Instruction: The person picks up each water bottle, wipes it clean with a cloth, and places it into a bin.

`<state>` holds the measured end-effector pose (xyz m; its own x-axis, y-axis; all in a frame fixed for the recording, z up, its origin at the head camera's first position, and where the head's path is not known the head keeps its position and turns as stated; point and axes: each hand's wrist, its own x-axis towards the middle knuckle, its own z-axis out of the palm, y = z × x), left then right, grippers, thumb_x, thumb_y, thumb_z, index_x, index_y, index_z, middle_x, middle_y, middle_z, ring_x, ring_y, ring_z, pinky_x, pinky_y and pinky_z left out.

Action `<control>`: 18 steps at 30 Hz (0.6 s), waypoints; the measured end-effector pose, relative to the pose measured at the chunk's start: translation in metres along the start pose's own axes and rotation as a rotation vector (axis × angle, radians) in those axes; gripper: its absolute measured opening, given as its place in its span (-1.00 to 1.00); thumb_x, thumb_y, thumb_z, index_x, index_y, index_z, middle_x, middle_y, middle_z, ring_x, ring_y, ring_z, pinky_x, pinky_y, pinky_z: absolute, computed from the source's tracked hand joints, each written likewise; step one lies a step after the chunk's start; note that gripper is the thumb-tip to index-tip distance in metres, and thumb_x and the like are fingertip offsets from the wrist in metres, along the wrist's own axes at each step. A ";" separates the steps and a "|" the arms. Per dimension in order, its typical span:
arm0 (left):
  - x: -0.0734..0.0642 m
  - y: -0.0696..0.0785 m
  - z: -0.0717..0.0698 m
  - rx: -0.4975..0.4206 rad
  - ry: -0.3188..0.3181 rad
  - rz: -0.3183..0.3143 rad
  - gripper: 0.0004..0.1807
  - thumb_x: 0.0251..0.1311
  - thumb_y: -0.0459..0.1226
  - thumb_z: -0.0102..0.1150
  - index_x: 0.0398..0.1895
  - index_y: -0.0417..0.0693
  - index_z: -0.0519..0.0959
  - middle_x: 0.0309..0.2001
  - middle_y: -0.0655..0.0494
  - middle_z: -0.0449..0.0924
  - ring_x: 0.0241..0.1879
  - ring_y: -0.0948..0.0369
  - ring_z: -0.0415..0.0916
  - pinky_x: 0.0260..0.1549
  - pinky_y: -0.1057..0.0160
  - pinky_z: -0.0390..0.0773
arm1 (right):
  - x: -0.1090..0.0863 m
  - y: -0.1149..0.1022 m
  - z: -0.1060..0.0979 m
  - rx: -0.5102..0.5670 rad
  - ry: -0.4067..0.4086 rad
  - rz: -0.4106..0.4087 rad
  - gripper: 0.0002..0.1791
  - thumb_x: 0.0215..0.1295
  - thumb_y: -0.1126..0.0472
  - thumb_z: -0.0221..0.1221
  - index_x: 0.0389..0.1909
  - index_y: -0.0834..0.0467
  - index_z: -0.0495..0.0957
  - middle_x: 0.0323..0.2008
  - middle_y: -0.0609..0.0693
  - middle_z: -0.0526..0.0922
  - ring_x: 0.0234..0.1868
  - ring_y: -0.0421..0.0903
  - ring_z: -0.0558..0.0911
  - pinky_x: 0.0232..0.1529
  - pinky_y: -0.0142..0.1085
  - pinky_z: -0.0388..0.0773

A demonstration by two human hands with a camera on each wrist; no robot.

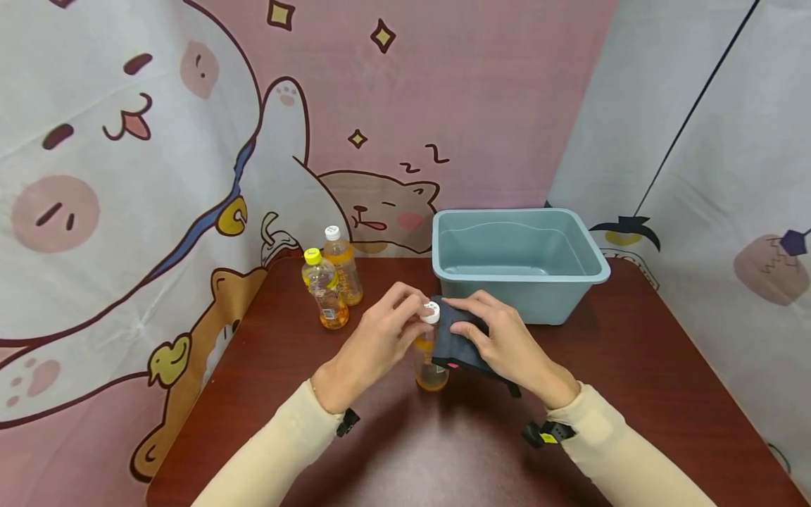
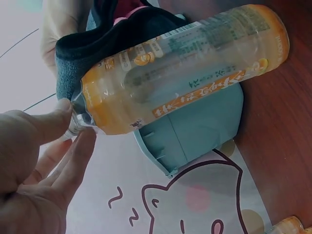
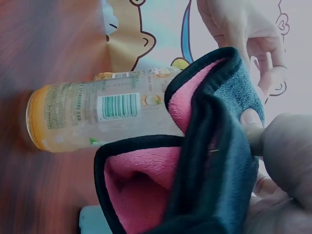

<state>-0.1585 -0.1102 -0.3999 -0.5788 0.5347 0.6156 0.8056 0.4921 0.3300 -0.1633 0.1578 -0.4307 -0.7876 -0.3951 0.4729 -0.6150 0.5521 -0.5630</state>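
Observation:
A clear plastic bottle [image 1: 432, 379] with a white cap [image 1: 431, 312] and an orange label stands upright near the middle of the table. My left hand [image 1: 383, 331] pinches it at the neck, just under the cap; in the left wrist view the thumb and fingers close round the bottle's neck [image 2: 83, 114]. My right hand [image 1: 503, 341] grips a folded cloth [image 1: 459, 336], dark grey outside and pink inside with black edging. This cloth [image 3: 234, 141] lies against the bottle's upper side in the right wrist view. Part of the label is hidden behind it.
A blue-grey plastic tub [image 1: 522, 278] stands at the back right, just behind my right hand. Two more bottles are at the back left, one with a yellow cap [image 1: 312, 256], the other with a white cap [image 1: 332, 232]. A patterned curtain [image 1: 494, 105] hangs behind the brown table [image 1: 266, 394].

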 end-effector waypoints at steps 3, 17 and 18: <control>-0.001 0.000 0.000 0.004 0.024 0.001 -0.63 0.36 -0.35 0.65 0.13 -0.10 0.68 0.07 0.04 0.68 0.07 0.17 0.82 0.12 0.30 0.88 | 0.001 -0.001 0.003 -0.001 0.003 -0.005 -0.53 0.55 0.20 0.51 0.42 0.07 0.80 0.02 -0.05 0.78 -0.11 -0.17 0.71 -0.16 -0.32 0.63; -0.004 0.001 -0.004 0.078 0.006 -0.024 -0.62 0.42 -0.33 0.63 0.24 -0.03 0.77 -0.05 0.14 0.72 -0.15 0.29 0.76 -0.01 0.38 0.88 | -0.002 0.007 0.003 -0.025 -0.071 0.006 -0.57 0.55 0.23 0.49 0.37 0.16 0.82 0.00 -0.01 0.78 -0.15 -0.17 0.67 -0.24 -0.40 0.62; -0.005 0.001 -0.004 0.092 0.007 -0.020 -0.62 0.42 -0.32 0.63 0.25 -0.03 0.78 -0.05 0.15 0.72 -0.16 0.29 0.75 -0.02 0.37 0.88 | -0.003 0.009 0.003 -0.031 -0.081 0.008 -0.58 0.55 0.24 0.49 0.37 0.17 0.83 0.00 -0.01 0.78 -0.14 -0.17 0.67 -0.22 -0.39 0.62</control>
<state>-0.1542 -0.1147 -0.3996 -0.5937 0.5196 0.6144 0.7786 0.5637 0.2757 -0.1664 0.1618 -0.4388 -0.7938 -0.4479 0.4115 -0.6082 0.5775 -0.5447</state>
